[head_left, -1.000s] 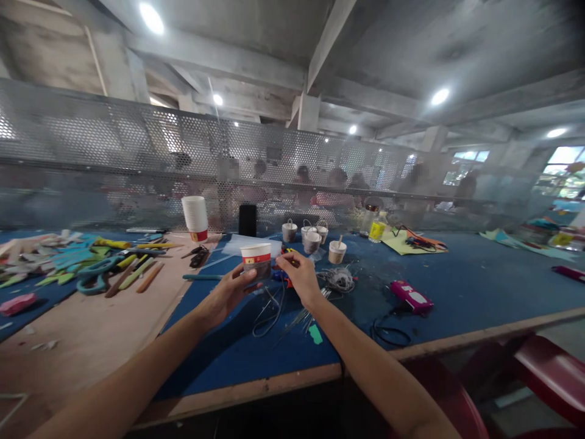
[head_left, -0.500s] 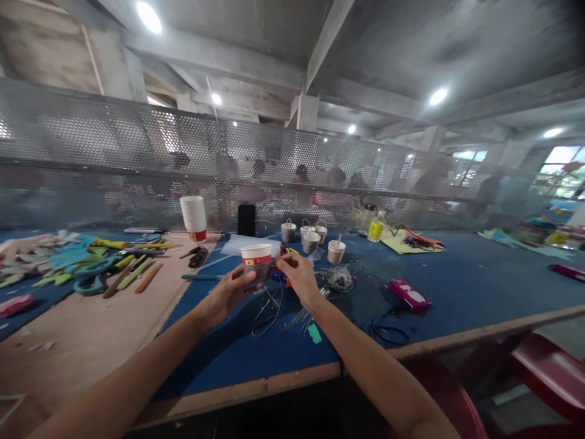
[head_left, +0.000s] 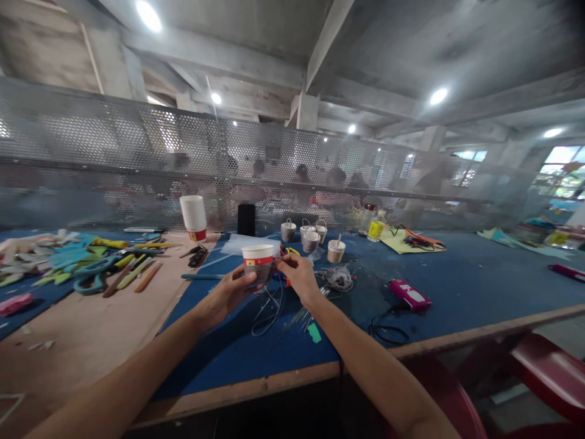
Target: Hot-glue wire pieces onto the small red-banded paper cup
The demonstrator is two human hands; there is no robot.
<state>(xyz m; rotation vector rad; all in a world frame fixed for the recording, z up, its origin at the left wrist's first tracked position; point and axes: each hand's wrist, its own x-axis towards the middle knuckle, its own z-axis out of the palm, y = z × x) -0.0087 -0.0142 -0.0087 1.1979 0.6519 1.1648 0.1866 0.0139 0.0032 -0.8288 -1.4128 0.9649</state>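
My left hand [head_left: 227,294] grips a paper cup [head_left: 257,260] with a white rim and a red band, holding it upright above the blue table [head_left: 457,286]. My right hand [head_left: 299,277] pinches at the cup's right side with thumb and forefinger closed; what they pinch is too small to see. Loose wire loops [head_left: 269,311] lie on the table under both hands.
A stack of paper cups [head_left: 194,216], several small cups with wire handles [head_left: 311,236], a wire coil [head_left: 338,279], a pink glue gun [head_left: 410,296] with its cord, scissors and sticks [head_left: 114,268] on a brown board, and a perforated metal screen [head_left: 137,164] at the back with people beyond it.
My right hand's fingertips have shifted slightly left, closer against the cup's side. The cup and my left hand stay almost still.
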